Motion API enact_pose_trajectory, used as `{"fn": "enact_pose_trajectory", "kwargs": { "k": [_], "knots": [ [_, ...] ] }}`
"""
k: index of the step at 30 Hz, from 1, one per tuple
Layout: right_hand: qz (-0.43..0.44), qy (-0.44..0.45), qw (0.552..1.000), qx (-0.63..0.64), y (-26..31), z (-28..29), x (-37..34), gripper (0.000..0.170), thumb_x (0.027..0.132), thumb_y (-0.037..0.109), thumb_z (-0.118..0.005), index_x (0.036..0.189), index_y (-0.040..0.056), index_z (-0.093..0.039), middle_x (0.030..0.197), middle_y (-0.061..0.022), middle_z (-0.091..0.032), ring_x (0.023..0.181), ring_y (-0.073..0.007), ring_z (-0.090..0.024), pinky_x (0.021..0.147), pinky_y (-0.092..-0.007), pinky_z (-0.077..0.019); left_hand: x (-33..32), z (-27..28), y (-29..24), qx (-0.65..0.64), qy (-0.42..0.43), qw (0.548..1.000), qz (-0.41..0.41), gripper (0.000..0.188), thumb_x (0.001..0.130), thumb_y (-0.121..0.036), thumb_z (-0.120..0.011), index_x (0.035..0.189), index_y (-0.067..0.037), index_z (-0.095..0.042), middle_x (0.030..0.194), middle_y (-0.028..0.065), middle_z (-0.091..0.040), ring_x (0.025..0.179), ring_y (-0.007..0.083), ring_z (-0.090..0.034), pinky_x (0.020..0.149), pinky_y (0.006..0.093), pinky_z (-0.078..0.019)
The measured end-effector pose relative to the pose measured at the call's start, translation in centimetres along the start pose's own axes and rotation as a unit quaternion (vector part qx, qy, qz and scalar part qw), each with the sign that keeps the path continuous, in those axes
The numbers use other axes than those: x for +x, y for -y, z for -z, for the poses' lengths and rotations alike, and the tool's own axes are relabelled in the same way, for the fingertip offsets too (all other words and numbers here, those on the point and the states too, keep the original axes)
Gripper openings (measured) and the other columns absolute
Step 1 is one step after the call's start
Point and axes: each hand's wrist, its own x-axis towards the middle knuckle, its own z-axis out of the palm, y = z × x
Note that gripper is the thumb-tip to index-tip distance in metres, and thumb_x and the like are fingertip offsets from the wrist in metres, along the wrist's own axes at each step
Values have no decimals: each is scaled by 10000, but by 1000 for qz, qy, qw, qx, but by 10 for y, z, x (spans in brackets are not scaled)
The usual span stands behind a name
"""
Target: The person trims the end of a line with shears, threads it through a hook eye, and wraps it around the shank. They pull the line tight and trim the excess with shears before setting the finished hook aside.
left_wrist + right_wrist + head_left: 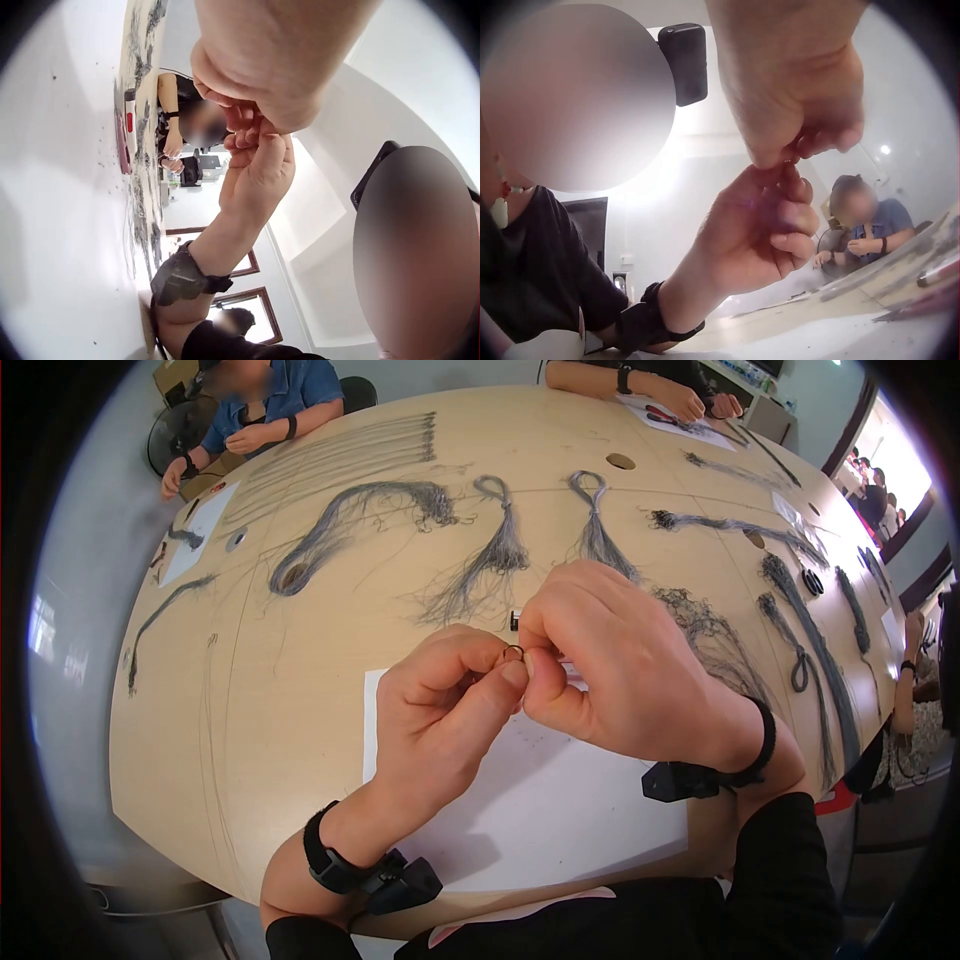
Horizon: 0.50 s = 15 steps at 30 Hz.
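Observation:
In the head view a small dark ring-like loop (513,653) is pinched between thumb and forefinger of the left hand (437,710). The right hand (625,670) meets it there, its thumb and forefinger pinched together at the loop's right side. Both hands are raised over a white sheet (560,800). In the left wrist view the fingertips of the left hand (262,67) and right hand (259,180) touch; the loop cannot be made out. The right wrist view shows the right hand (795,82) above the left hand (754,232), fingertips together.
Grey strand bundles (505,550) lie across the table (180,740), several of them at the right. A small black object (515,620) is just beyond the hands. Scissors (812,582) lie at the right. Two people sit across the table, with white sheets (200,535) near them.

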Motion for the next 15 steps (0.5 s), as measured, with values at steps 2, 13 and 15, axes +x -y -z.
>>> {"fn": "enact_pose_trajectory", "kwargs": {
  "k": [2,13,15],
  "knots": [
    [14,-9,1000,-13,1,-1,0,156,587,-19,-540,680,40,-430,624,-86,-422,570,-271,-422,503,-326,-355,0,0,1,5,2,1000,-4,39,770,36,-498,769,27,-536,738,43,-510,632,77,-475,554,196,-381],
    [104,-70,985,-118,3,-1,1,149,580,-34,-538,710,12,-480,673,-93,-455,574,-266,-428,508,-317,-368,1,2,-3,-8,9,1000,-26,47,770,29,-494,761,30,-539,746,55,-516,619,87,-489,542,199,-401],
    [91,-57,990,-96,2,3,4,134,602,-29,-545,720,13,-497,687,-92,-484,582,-244,-455,513,-296,-385,1,3,-5,-28,-9,1000,-10,42,773,15,-503,781,20,-544,762,55,-528,633,84,-494,544,203,-420]
  ]
}}
